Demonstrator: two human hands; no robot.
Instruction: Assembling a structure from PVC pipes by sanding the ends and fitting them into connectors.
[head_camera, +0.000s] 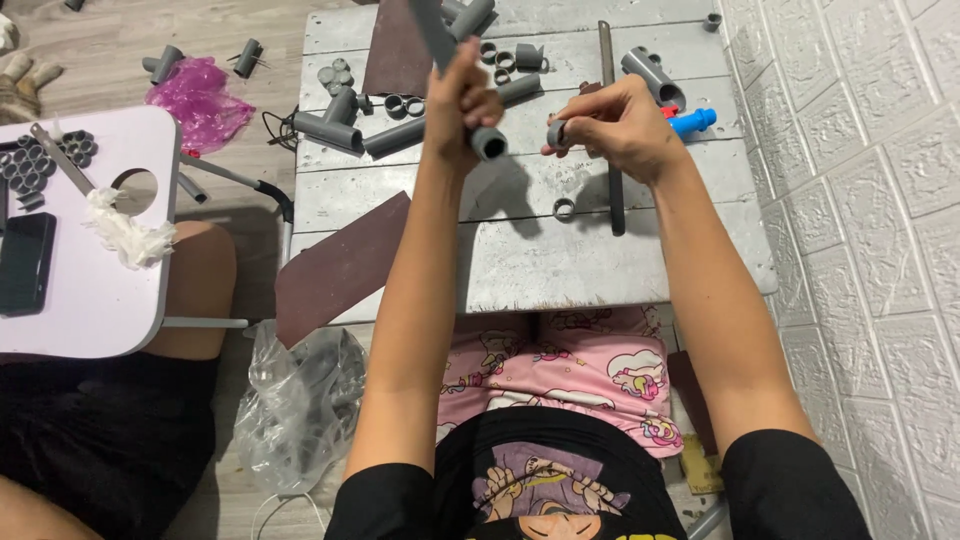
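Left hand (462, 100) is clenched around a grey pipe (487, 142), its upper length cut off by the frame edge; right hand (612, 125) pinches one small grey ring (557, 133) just beside the pipe's open end, fingers partly hiding it. One loose ring (564, 208) and one long file (611, 130) lie on the grey table (520, 260) below the hands. Fittings further back are too clustered to count; a white embossed wall (860, 200) stands right, wood floor left.

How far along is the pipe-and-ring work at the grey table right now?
Done: nothing in view shows a finished piece. In hand: the left hand grips a long grey plastic pipe, open end toward the camera; the right hand pinches a short grey ring beside that end, not yet on. Left: one loose grey ring lies on the grey table, more rings and pipe offcuts farther back.
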